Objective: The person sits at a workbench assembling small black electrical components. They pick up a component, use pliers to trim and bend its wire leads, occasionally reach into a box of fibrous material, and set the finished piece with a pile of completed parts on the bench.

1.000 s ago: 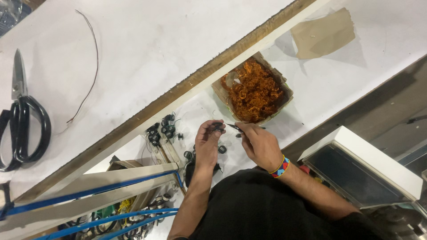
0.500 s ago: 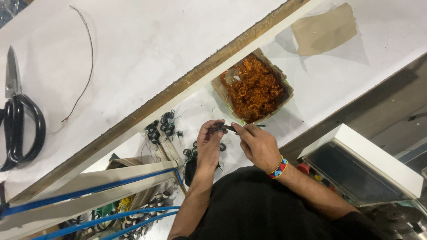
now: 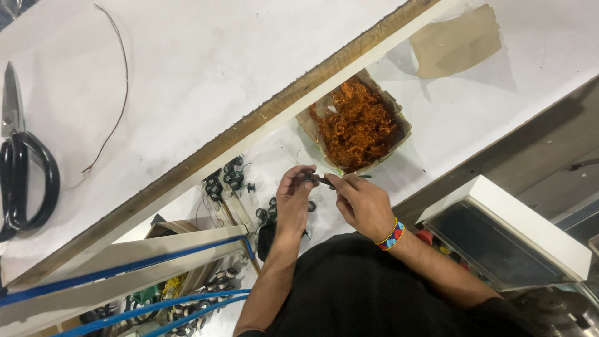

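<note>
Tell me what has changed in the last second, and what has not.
Little has changed. The left hand and right hand stay together over the white table, both pinching the same small dark part; the fingers shifted only slightly. Nothing was let go or picked up. The box of copper wire, the loose dark rings, the scissors and the thin wire lie where they were.

Small dark ring-shaped part [image 3: 310,179], pinched between fingertips of both hands, just below box of copper wire.
</note>
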`<action>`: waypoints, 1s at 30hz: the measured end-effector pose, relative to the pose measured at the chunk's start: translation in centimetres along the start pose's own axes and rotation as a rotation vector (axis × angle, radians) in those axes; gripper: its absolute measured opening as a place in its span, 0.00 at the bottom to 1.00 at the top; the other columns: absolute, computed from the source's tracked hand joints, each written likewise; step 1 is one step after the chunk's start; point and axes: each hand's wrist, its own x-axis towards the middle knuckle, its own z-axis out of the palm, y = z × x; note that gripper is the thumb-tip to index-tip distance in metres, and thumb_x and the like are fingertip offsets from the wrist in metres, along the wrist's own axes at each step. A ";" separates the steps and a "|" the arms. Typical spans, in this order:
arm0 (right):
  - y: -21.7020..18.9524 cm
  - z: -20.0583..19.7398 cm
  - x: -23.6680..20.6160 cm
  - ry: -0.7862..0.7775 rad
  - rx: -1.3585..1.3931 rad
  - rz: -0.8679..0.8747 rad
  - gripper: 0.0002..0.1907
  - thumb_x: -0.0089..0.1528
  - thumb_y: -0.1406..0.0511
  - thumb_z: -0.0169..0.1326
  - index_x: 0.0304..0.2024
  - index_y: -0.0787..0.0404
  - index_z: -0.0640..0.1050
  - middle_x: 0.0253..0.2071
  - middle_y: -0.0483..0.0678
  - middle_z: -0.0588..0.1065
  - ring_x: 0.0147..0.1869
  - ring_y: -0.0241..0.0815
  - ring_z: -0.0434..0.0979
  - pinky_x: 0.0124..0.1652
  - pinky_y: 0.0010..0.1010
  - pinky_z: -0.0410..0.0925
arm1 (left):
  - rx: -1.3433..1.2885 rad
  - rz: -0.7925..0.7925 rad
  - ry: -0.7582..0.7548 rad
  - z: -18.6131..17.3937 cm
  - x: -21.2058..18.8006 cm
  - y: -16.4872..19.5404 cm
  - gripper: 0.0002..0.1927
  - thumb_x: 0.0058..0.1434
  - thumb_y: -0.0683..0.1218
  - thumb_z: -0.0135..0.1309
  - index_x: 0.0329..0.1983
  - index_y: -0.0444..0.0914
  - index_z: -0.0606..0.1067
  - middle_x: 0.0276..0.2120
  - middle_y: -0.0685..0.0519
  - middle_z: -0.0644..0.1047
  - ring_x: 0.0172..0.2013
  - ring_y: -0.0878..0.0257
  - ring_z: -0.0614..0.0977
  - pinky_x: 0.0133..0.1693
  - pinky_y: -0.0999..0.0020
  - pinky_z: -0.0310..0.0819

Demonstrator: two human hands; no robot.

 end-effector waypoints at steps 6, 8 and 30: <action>0.0 0.2 0.1 0.008 -0.018 -0.015 0.26 0.56 0.71 0.58 0.59 0.57 0.77 0.39 0.51 0.78 0.39 0.53 0.79 0.35 0.41 0.72 | 0.017 0.014 -0.003 -0.1 -0.2 -0.1 0.19 0.64 0.33 0.57 0.58 0.31 0.72 0.55 0.43 0.78 0.51 0.62 0.79 0.57 0.64 0.75; 0.0 0.2 0.1 0.002 -0.023 -0.014 0.26 0.57 0.71 0.57 0.59 0.57 0.77 0.38 0.51 0.78 0.39 0.52 0.79 0.35 0.41 0.73 | 0.022 0.014 0.003 -0.2 -0.2 -0.1 0.19 0.64 0.32 0.57 0.58 0.31 0.72 0.55 0.43 0.78 0.50 0.61 0.79 0.57 0.64 0.75; -0.1 0.2 0.1 -0.034 0.013 0.044 0.24 0.57 0.71 0.57 0.57 0.57 0.78 0.35 0.49 0.76 0.35 0.51 0.79 0.33 0.41 0.72 | 0.064 0.009 0.007 -0.3 -0.3 0.0 0.19 0.64 0.34 0.58 0.59 0.31 0.72 0.54 0.43 0.78 0.51 0.61 0.79 0.57 0.63 0.76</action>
